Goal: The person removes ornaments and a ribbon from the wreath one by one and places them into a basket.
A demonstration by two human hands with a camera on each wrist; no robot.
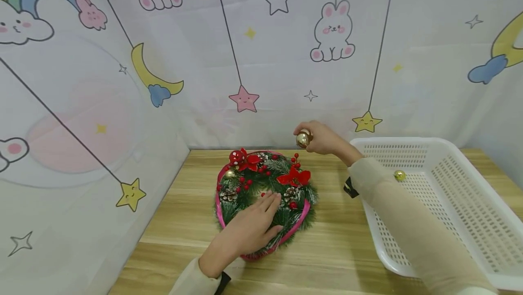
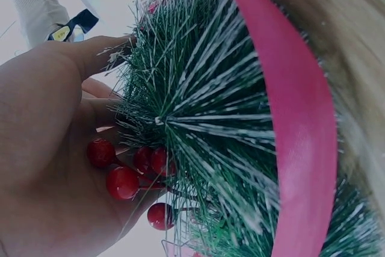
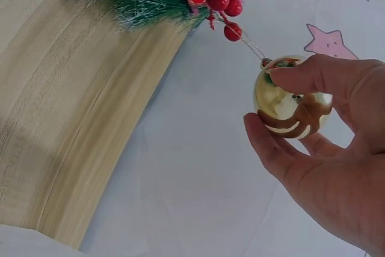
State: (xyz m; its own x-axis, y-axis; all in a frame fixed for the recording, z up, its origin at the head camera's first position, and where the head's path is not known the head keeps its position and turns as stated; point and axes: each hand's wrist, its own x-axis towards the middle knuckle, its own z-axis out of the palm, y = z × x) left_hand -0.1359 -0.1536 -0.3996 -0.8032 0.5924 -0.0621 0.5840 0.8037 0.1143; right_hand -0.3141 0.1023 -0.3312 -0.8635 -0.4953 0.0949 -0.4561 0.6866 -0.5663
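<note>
A green Christmas wreath (image 1: 292, 222) lies flat on the table, edged with pink ribbon (image 2: 304, 130) and dressed with red flowers (image 1: 295, 177), pine cones and red berries (image 2: 123, 182). My left hand (image 1: 252, 226) rests across its near side, fingers extended toward the centre. Beyond the wreath's far right edge, my right hand (image 1: 325, 140) holds a shiny gold ball ornament (image 1: 303, 139) up in the air. The right wrist view shows thumb and fingers pinching this ball, whose thin hanging string stretches toward the wreath's berries. A smaller gold ball (image 1: 230, 174) sits among the wreath's left-side decorations.
On the right stands a white perforated plastic basket (image 1: 382, 245) with a small gold ball (image 1: 399, 175) inside; my right forearm passes over its near left side. A printed cloth backdrop (image 1: 278, 68) rises behind the wooden table (image 1: 171, 222).
</note>
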